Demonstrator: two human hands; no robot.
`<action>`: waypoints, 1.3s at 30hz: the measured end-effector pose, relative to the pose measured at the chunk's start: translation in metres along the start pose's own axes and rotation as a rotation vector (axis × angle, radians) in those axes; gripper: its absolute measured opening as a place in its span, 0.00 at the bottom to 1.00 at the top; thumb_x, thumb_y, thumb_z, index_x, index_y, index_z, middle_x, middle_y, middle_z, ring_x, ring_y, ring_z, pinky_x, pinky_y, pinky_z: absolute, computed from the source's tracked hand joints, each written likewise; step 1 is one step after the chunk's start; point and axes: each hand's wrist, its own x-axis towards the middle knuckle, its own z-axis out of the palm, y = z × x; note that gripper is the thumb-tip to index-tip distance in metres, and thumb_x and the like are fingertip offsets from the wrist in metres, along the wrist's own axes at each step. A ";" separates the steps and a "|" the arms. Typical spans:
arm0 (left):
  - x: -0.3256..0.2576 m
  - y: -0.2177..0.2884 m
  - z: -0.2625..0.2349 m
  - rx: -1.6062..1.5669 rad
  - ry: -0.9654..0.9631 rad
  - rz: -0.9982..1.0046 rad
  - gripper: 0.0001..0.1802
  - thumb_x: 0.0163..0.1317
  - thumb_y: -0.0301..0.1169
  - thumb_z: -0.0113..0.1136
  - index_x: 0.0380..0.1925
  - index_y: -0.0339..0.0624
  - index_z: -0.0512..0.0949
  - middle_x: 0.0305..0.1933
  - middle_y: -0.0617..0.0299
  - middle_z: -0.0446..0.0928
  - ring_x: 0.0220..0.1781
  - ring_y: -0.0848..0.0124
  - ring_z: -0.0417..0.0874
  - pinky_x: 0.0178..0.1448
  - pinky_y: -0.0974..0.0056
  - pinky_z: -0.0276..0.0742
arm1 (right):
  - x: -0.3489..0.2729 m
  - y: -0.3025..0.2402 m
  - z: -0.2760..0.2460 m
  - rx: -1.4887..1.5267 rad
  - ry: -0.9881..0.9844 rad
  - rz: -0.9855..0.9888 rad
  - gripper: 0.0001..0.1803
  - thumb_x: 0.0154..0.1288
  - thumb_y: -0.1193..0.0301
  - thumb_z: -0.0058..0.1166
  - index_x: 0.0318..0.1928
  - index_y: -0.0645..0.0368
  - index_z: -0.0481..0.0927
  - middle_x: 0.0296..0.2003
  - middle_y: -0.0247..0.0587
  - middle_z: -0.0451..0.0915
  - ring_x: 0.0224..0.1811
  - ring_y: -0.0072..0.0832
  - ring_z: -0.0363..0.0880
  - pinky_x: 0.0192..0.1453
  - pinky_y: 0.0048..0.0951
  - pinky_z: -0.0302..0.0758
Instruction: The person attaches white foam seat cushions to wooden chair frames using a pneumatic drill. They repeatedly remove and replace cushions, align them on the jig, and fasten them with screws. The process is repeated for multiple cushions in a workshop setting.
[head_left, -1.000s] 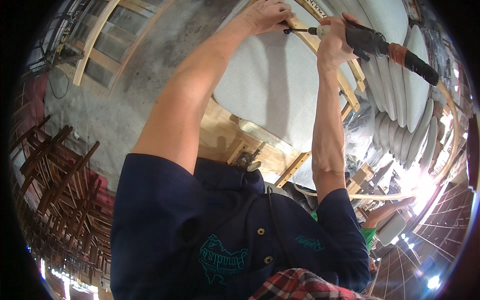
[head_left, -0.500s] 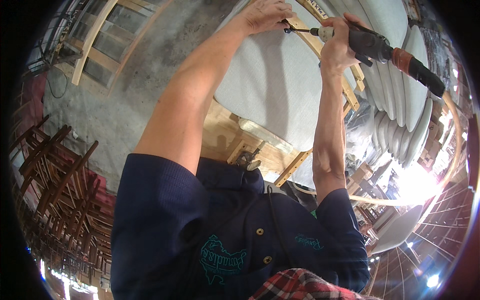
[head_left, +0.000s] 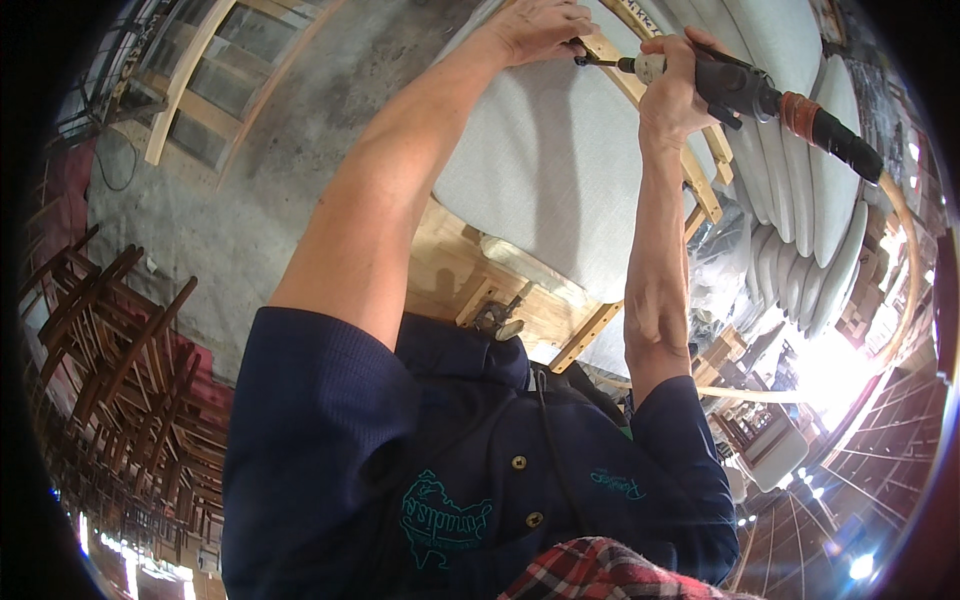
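My right hand (head_left: 675,88) is wrapped round a dark air screwdriver (head_left: 740,90) with an orange band and a hose at its back end. Its bit points left, and the tip meets a small black part (head_left: 581,58). My left hand (head_left: 542,30) is closed, its fingertips pinching at that black part; how they hold it is partly hidden. Both lie over a light wooden frame (head_left: 625,82) with a curved edge, resting upon a pale grey fabric-covered panel (head_left: 545,160).
Below the panel is a wooden workbench (head_left: 450,260) with a metal clamp (head_left: 495,318). Pale cushioned panels (head_left: 790,150) stand stacked at the right, near the pale hose (head_left: 910,250). Dark wooden chair frames (head_left: 120,350) fill the left; a slatted wooden frame (head_left: 210,90) stands farther back.
My left hand and the black part have shifted slightly to the right. The screwdriver stays lined up with the part, its rear end a little lower left. At lower right, a pale panel looks smaller.
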 end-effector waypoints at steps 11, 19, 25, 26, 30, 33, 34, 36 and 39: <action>0.000 0.004 -0.003 0.020 -0.057 -0.049 0.32 0.47 0.33 0.78 0.53 0.57 0.74 0.47 0.63 0.79 0.55 0.57 0.77 0.65 0.46 0.66 | 0.000 0.002 0.000 -0.016 0.020 -0.024 0.06 0.55 0.78 0.60 0.22 0.63 0.84 0.31 0.37 0.86 0.35 0.25 0.82 0.50 0.28 0.76; 0.005 0.008 -0.010 -0.018 -0.071 -0.065 0.28 0.47 0.32 0.78 0.50 0.55 0.76 0.45 0.63 0.80 0.55 0.56 0.76 0.64 0.46 0.66 | -0.002 0.017 0.001 -0.156 -0.050 -0.167 0.10 0.55 0.78 0.58 0.19 0.56 0.86 0.29 0.29 0.85 0.39 0.22 0.81 0.54 0.29 0.74; 0.003 0.007 -0.007 0.053 -0.116 -0.085 0.25 0.50 0.35 0.76 0.49 0.54 0.76 0.46 0.63 0.80 0.56 0.56 0.76 0.65 0.47 0.66 | 0.000 0.027 -0.001 -0.213 -0.064 -0.207 0.11 0.56 0.78 0.58 0.18 0.56 0.85 0.30 0.28 0.83 0.38 0.23 0.81 0.55 0.29 0.73; 0.002 0.006 -0.006 0.070 -0.118 -0.077 0.25 0.51 0.35 0.75 0.49 0.54 0.77 0.46 0.63 0.80 0.57 0.56 0.76 0.65 0.47 0.66 | 0.000 0.027 0.000 -0.210 -0.056 -0.208 0.12 0.56 0.78 0.58 0.17 0.56 0.85 0.29 0.29 0.83 0.38 0.23 0.81 0.55 0.29 0.73; 0.002 0.008 -0.006 0.088 -0.133 -0.093 0.23 0.52 0.35 0.74 0.47 0.53 0.77 0.47 0.63 0.80 0.58 0.57 0.75 0.67 0.47 0.65 | -0.003 0.022 0.010 -0.038 0.005 -0.119 0.09 0.56 0.79 0.60 0.19 0.59 0.84 0.31 0.32 0.83 0.37 0.22 0.81 0.50 0.27 0.75; 0.002 0.006 -0.005 0.073 -0.178 -0.110 0.22 0.53 0.35 0.74 0.47 0.52 0.77 0.48 0.63 0.80 0.59 0.57 0.75 0.68 0.47 0.65 | -0.002 0.024 0.011 -0.019 -0.011 -0.139 0.07 0.57 0.79 0.61 0.23 0.61 0.83 0.32 0.33 0.83 0.36 0.22 0.80 0.48 0.25 0.75; 0.002 0.006 -0.006 0.083 -0.185 -0.113 0.22 0.53 0.36 0.74 0.47 0.52 0.77 0.48 0.63 0.80 0.60 0.57 0.75 0.68 0.47 0.65 | -0.002 0.025 0.012 0.001 -0.014 -0.148 0.06 0.58 0.79 0.61 0.24 0.62 0.83 0.32 0.33 0.83 0.36 0.21 0.80 0.48 0.25 0.75; 0.001 0.007 -0.005 0.102 -0.198 -0.120 0.22 0.54 0.37 0.74 0.48 0.52 0.77 0.49 0.63 0.79 0.61 0.57 0.75 0.69 0.47 0.64 | -0.003 0.024 0.013 0.010 -0.020 -0.121 0.06 0.60 0.79 0.60 0.25 0.62 0.83 0.30 0.33 0.83 0.35 0.21 0.80 0.47 0.24 0.75; -0.003 0.006 0.000 0.123 -0.172 -0.142 0.23 0.55 0.38 0.74 0.49 0.52 0.76 0.49 0.62 0.79 0.62 0.55 0.75 0.71 0.44 0.64 | -0.004 0.017 0.014 -0.011 -0.037 -0.056 0.07 0.60 0.79 0.59 0.25 0.62 0.83 0.27 0.32 0.84 0.35 0.20 0.80 0.48 0.23 0.75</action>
